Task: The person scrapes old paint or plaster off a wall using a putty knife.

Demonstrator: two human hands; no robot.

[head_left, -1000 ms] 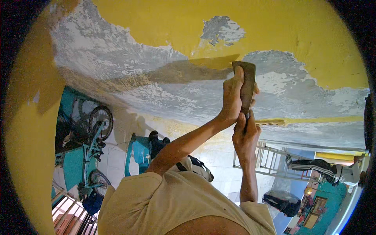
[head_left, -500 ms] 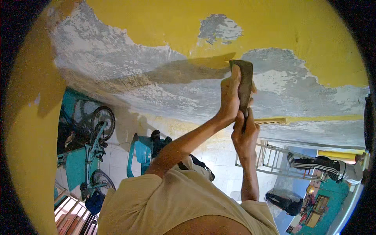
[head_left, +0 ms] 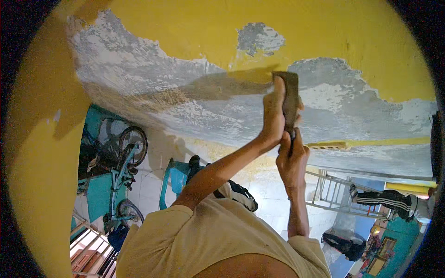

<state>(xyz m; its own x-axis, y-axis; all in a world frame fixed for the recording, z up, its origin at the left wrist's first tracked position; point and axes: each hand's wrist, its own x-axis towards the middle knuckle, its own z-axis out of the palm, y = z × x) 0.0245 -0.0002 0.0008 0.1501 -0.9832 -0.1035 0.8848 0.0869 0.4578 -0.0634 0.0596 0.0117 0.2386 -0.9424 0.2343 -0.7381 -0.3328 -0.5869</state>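
Note:
Up against the wall is a dark, flat metal scraper [head_left: 290, 99] with a broad top edge and a narrow lower end. My right hand [head_left: 292, 162] is closed round its narrow lower end. Higher up, my left hand [head_left: 273, 113] grips the blade, thumb along its left side and fingers behind, with tips showing at the right side. The blade's top edge lies near the border between yellow paint [head_left: 222, 28] and a bare grey patch [head_left: 320, 76]; whether it touches the wall I cannot tell. A shadow of the tool and hands falls to the left.
To the lower left stand a teal bicycle [head_left: 121, 178] and a teal plastic chair [head_left: 175, 180]. A metal ladder [head_left: 331, 192] is at the right, with a person in striped dark trousers [head_left: 382, 197] by it. Another person in dark clothing [head_left: 345, 243] is below.
The view has shifted a little, so the wall patches, bicycle, chair and ladder appear farther right. Both hands keep their hold on the scraper, which stays almost in the same spot.

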